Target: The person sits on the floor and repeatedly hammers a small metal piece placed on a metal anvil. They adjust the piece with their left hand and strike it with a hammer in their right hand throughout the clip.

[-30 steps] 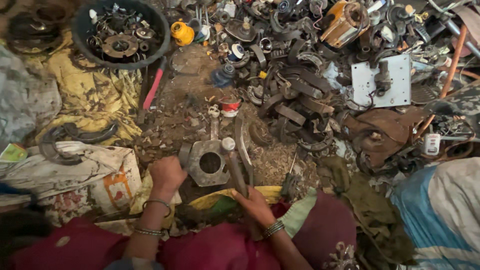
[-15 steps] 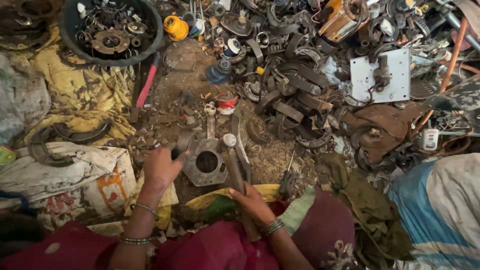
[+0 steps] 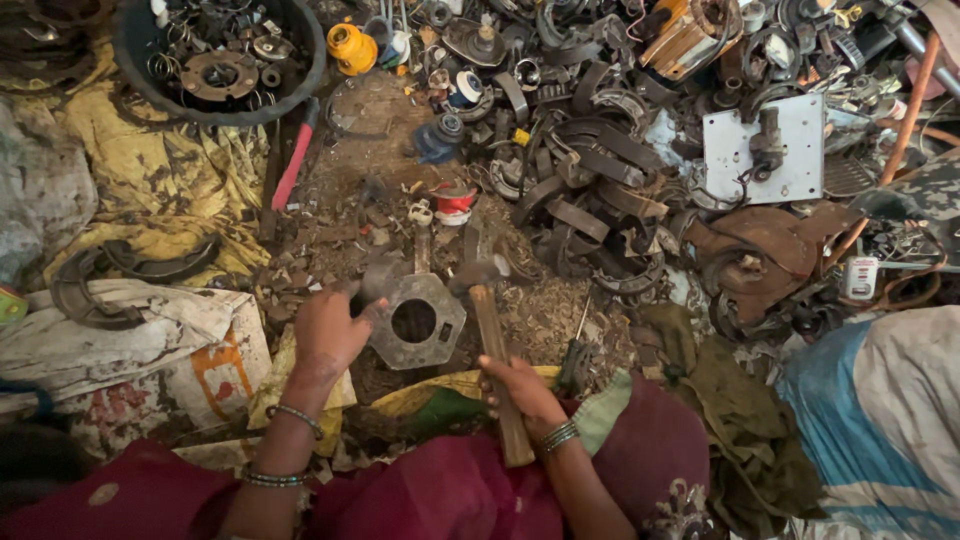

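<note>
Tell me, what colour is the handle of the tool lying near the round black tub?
Pinkish red handle, seen in the head view, the only one.

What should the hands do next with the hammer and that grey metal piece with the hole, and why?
Probably a short hammer tap down onto the metal piece. The left hand grips the edge of the grey metal plate with a round hole, steadying it on the ground. The right hand holds the hammer by its wooden handle, with the head right at the plate's top edge.
</note>
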